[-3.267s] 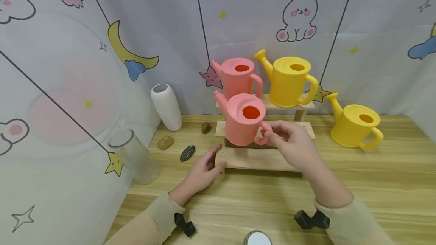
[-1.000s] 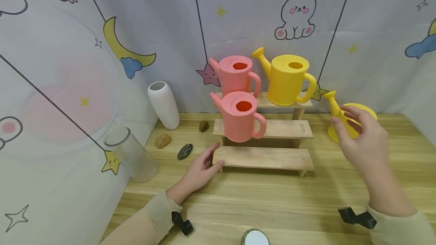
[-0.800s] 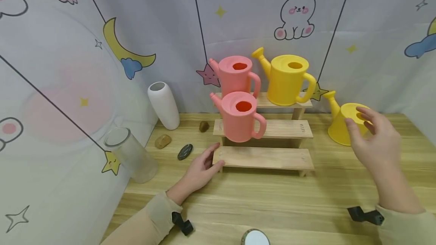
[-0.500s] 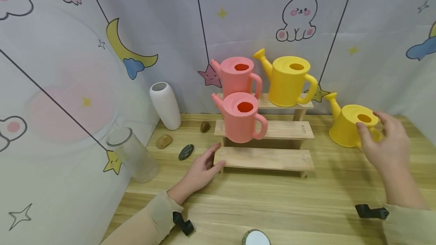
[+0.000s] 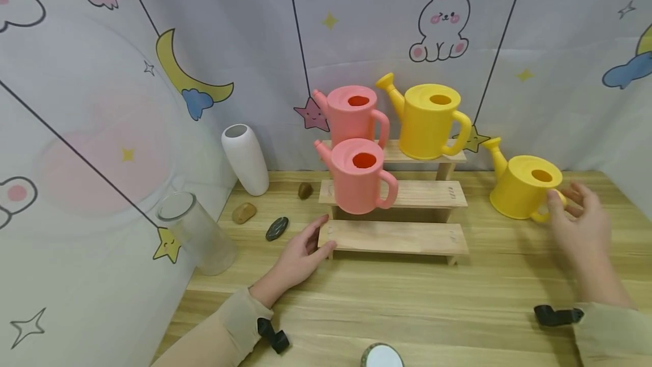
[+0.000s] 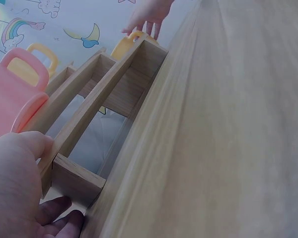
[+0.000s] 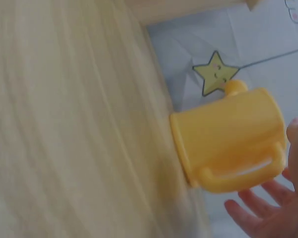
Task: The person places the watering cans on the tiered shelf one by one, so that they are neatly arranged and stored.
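A yellow watering can (image 5: 522,186) stands on the wooden table at the right. My right hand (image 5: 567,204) is right beside its handle, fingers spread and straight, thumb close to the handle but not curled round it. The right wrist view shows the can (image 7: 228,134) with my fingertips (image 7: 268,218) just below the handle. My left hand (image 5: 318,237) rests on the table against the left end of the stepped wooden shelf (image 5: 397,237), thumb on the lowest step's corner (image 6: 44,148). A pink can (image 5: 359,177) sits on the middle step. A pink can (image 5: 354,112) and a yellow can (image 5: 428,120) sit on the top step.
A white vase (image 5: 246,157) and a clear glass cylinder (image 5: 196,234) stand at the left by the cloth backdrop. Three stones (image 5: 277,228) lie between them and the shelf. A round tape-like object (image 5: 382,355) sits at the table's front edge.
My right hand left the pink can on the middle step, swung right and came down beside the yellow can's handle. The left hand has stayed at the shelf's end.
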{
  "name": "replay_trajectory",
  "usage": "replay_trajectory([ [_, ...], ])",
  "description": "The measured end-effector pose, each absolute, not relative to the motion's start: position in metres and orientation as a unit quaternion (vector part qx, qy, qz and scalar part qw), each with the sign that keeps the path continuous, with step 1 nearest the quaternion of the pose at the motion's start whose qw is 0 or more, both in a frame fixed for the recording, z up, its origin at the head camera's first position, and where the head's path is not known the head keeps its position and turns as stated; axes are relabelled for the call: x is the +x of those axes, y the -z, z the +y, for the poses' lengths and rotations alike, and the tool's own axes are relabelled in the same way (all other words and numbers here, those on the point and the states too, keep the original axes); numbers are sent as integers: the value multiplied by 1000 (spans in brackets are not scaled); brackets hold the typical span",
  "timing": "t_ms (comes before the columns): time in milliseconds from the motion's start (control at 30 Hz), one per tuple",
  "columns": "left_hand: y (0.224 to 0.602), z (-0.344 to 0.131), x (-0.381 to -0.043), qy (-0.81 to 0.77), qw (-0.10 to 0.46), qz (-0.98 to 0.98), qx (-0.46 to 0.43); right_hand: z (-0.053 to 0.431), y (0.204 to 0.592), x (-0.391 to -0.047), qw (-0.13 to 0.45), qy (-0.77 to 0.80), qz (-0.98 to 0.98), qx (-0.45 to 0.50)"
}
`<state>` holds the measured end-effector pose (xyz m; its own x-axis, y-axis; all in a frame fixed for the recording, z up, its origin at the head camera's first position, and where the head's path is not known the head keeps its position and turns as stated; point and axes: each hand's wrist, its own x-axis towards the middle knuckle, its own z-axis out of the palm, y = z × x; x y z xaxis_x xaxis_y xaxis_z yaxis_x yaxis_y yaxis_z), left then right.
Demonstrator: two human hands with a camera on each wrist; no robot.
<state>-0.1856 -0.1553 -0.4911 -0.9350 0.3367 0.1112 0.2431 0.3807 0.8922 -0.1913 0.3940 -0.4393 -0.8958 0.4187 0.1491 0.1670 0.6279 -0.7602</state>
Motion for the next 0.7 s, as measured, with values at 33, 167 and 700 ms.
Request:
replay_trajectory([
  [33, 491, -155, -186, -529, 44, 829, 175, 398, 442, -192, 151, -394, -892, -165],
  [167, 491, -155, -186, -529, 43, 829, 177, 407, 451, -192, 139, -380, -901, -154],
  [700, 490, -155, -185, -534, 45, 825, 177, 399, 446, -191, 113, -413, -897, -108],
])
